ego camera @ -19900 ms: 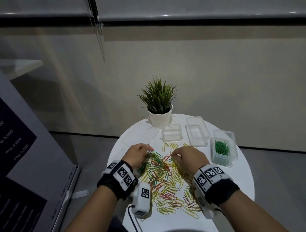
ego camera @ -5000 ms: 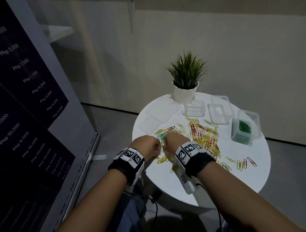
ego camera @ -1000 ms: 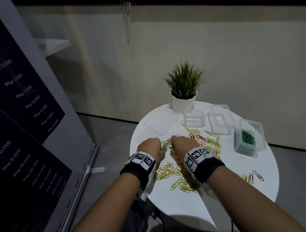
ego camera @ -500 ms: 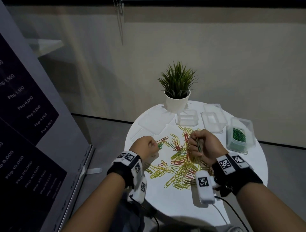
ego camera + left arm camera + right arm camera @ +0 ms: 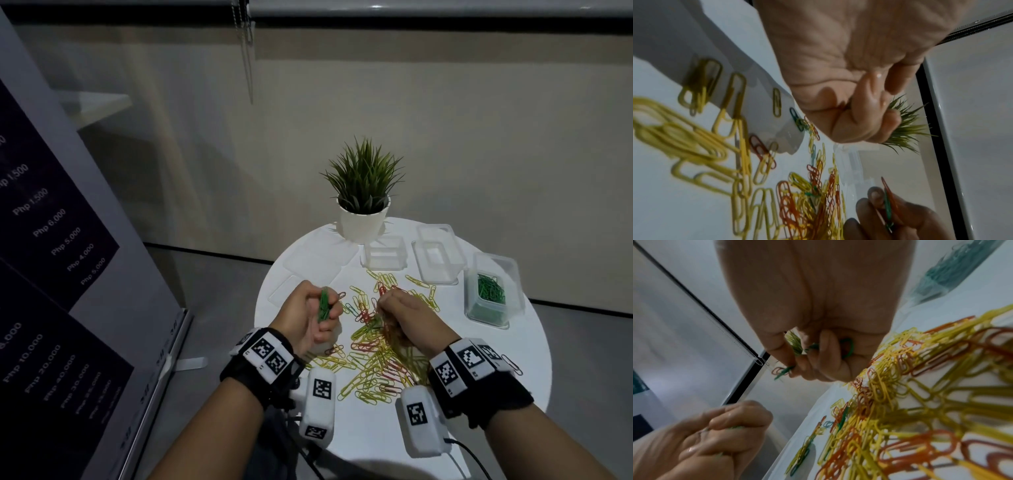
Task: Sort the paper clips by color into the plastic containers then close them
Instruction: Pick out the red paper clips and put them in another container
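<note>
Over the tabletop [image 5: 445, 428], your left hand [image 5: 308, 318] clutches a bunch of green paper clips [image 5: 323, 305], stockpiling them for one trip. Your right hand [image 5: 407, 318] pinches a green and a red clip above the mixed pile [image 5: 373, 359]. Beyond it, the green-filled container [image 5: 491, 294] waits near two empty containers [image 5: 436, 255], a potted plant [image 5: 363, 192] behind them.

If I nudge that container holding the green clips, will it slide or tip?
The container of green clips probably slides: it looks like light, thin plastic on a smooth white table. Tipping seems unlikely, since it sits low and wide.
</note>
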The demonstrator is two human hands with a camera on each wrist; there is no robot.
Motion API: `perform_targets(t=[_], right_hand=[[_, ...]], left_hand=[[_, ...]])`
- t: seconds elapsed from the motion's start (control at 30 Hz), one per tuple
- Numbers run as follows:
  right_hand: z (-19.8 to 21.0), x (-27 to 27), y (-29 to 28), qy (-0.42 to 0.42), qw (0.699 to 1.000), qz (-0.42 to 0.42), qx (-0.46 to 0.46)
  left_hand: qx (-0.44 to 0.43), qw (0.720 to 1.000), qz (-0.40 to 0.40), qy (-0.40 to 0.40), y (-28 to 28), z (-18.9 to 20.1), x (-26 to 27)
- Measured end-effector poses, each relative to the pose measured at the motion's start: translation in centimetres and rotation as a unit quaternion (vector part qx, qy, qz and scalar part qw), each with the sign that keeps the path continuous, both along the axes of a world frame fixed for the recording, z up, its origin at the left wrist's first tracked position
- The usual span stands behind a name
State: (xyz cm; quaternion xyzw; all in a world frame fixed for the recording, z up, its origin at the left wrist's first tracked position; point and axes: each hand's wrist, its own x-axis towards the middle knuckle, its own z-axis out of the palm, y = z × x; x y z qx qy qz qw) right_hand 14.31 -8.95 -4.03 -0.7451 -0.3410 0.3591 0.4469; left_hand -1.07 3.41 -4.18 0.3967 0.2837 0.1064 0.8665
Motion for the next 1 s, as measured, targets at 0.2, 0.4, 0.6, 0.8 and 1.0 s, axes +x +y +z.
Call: perform_targets(t=[0.2, 0.4, 0.6, 0.8, 1.0], right_hand=[[0.0, -0.2, -0.5, -0.019, 0.999, 0.024, 0.040], [-0.3, -0.5, -0.6, -0.030, 0.998, 0.023, 0.053], [-0.5, -0.6, -0.7, -0.105, 0.993, 0.029, 0.034], [-0.4, -1.5, -0.9, -0.245, 0.968, 0.049, 0.016], [0.9, -0.9, -0.7, -0.202, 0.978, -0.022, 0.053]], left_hand=[[0.078, 0.994, 0.015, 0.076, -1.1, -0.2, 1.6], [0.430, 0.880, -0.092, 0.181, -1.8, -0.4, 2.5], [0.502, 0.848, -0.059, 0.160, -1.9, -0.4, 2.5], [0.577, 0.790, -0.096, 0.183, -2.2, -0.2, 2.3], [0.543, 0.805, -0.135, 0.198, -1.9, -0.8, 1.2]])
